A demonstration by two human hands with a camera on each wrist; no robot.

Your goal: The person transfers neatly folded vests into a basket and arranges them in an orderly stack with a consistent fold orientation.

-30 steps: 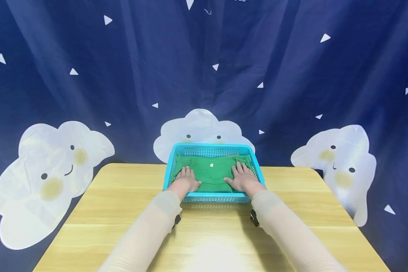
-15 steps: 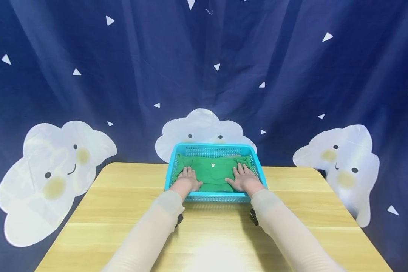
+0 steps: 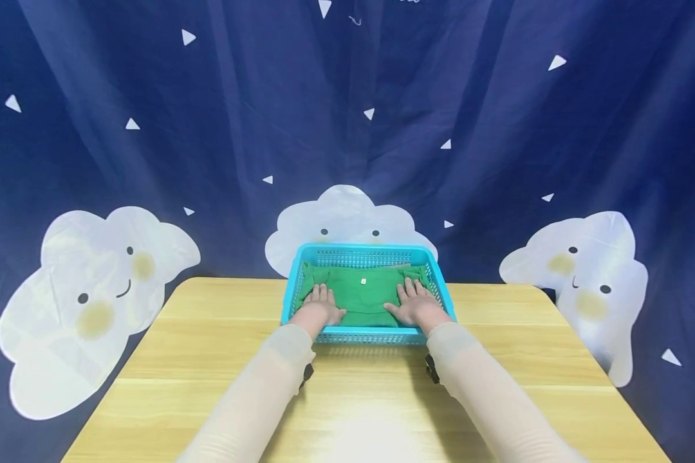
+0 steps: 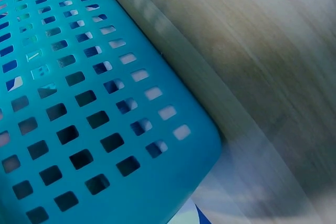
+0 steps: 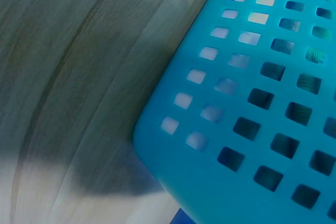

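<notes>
A turquoise plastic basket [image 3: 370, 331] with perforated walls stands on the table, and a folded green garment [image 3: 361, 296] with a small white tag lies inside it. My left hand [image 3: 320, 308] reaches over the near rim and lies flat on the garment's left part, fingers straight. On the right part rests my right hand [image 3: 416, 307], its fingers likewise extended and pointing away from me. Both wrist views are filled by the basket's outer wall [image 4: 121, 124], whose rounded corner [image 5: 157, 145] sits close to the tabletop; neither hand shows there.
The light wooden table [image 3: 208, 341] extends to both sides and in front of the basket. Behind it hangs a dark blue curtain [image 3: 347, 96] printed with white clouds [image 3: 75, 308] and small triangles.
The head view has shifted slightly, so the scene sits a little further right. Both hands stay on the green garment in the basket.
</notes>
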